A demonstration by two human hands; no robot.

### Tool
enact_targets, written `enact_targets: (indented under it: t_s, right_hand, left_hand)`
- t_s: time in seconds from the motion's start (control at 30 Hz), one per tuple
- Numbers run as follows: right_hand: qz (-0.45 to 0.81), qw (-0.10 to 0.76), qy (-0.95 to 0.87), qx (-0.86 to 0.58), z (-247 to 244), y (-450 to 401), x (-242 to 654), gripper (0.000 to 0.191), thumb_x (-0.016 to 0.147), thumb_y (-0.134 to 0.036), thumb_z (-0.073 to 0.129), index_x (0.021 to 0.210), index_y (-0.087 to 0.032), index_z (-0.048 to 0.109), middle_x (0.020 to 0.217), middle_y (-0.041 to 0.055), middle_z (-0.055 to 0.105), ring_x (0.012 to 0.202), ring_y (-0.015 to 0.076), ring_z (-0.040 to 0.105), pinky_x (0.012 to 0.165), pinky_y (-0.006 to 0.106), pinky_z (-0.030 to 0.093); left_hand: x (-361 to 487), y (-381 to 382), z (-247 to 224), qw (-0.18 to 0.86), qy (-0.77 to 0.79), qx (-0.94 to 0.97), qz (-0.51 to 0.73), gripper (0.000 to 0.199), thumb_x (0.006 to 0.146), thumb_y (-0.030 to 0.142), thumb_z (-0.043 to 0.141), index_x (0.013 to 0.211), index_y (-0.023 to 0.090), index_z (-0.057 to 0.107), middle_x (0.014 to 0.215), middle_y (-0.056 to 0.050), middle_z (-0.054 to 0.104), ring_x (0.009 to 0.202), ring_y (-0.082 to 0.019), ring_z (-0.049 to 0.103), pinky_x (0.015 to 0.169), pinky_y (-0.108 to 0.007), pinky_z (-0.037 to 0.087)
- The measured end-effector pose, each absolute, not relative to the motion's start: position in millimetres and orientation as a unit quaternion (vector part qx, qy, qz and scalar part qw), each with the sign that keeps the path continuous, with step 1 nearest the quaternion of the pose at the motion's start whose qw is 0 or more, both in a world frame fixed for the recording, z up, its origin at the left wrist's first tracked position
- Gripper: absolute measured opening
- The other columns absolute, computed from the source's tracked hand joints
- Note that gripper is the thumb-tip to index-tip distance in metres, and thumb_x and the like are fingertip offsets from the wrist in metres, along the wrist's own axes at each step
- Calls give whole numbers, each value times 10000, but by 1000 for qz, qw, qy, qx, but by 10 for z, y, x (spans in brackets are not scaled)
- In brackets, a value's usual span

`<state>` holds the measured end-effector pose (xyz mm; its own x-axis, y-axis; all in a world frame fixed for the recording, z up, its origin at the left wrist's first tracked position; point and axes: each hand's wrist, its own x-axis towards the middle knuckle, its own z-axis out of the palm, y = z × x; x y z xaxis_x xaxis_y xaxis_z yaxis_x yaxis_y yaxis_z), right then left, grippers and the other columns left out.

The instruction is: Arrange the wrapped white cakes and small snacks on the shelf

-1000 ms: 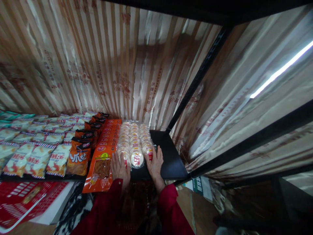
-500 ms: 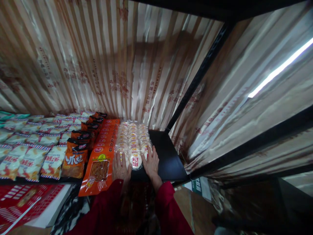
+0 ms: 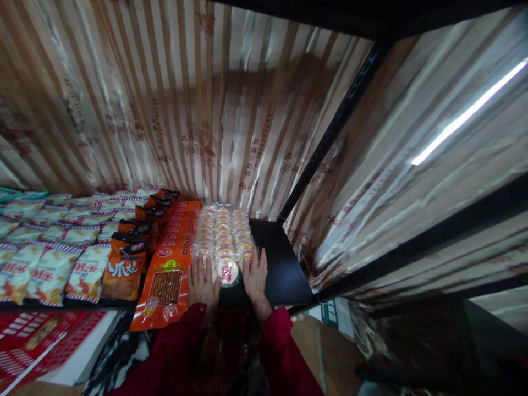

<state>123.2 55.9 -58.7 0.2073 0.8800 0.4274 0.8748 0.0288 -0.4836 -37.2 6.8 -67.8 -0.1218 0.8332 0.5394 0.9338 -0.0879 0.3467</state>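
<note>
Several clear-wrapped round white cakes or crackers (image 3: pixel 226 269) stand in rows on the black shelf (image 3: pixel 284 269). My left hand (image 3: pixel 203 286) lies flat over the front of the left row, fingers stretched toward the back. On the right row's front rests my right hand (image 3: pixel 256 278), its fingers apart and pointing away from me. Neither hand is wrapped round a pack. Left of the rows, overlapping orange snack packs (image 3: pixel 167 286) with brown sticks in a window lie close to my left hand.
Orange-and-black snack bags (image 3: pixel 124 272) and pale snack bags (image 3: pixel 53 272) fill the shelf's left side. A black upright post (image 3: pixel 330 137) stands at the shelf's back right corner, before a striped sheet wall (image 3: pixel 198 99). A red basket (image 3: pixel 53 341) sits below at left.
My right hand has shifted slightly away from the front middle pack, its fingers now a little straighter. My left hand stays on the left row. The view has moved a little.
</note>
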Motion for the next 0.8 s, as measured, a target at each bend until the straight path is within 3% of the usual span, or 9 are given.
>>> enact_targets:
  t_s: [0.2,0.43,0.6,0.8]
  right_hand:
    - [25,361,-624,-692,-601,565,1242,559,930,-448,216,1373,-152,386,1453,170,291,1314,293,298,1006,474,330]
    - [90,468,-578,-663,-659,586,1376,633,932,-477,142,1325,-64,417,1396,196,377,1331,249,289,1065,444,274]
    - [137,549,-499,-656,-651,574,1444,648,927,-500,162,1268,-39,463,1314,205,473,1244,230,421,1041,405,324]
    - [187,566,-468,-653,-708,537,1519,621,923,-498,175,1287,-88,465,1322,174,486,1192,214,482,996,363,377]
  left_hand:
    - [-325,12,-629,92,-657,-678,-317,534,870,262,432,1386,147,360,1480,-135,260,1392,-283,114,1111,-528,172]
    - [12,-4,-492,62,-586,-751,-297,488,815,234,521,1300,280,491,1470,-79,311,1380,-279,190,1109,-512,165]
    - [283,103,-526,58,-551,-790,-262,546,811,241,503,1350,273,420,1473,-69,311,1379,-271,194,1103,-506,157]
    - [427,260,-723,73,-507,-821,-252,505,839,290,437,1338,214,441,1469,-53,323,1377,-278,192,1109,-507,105]
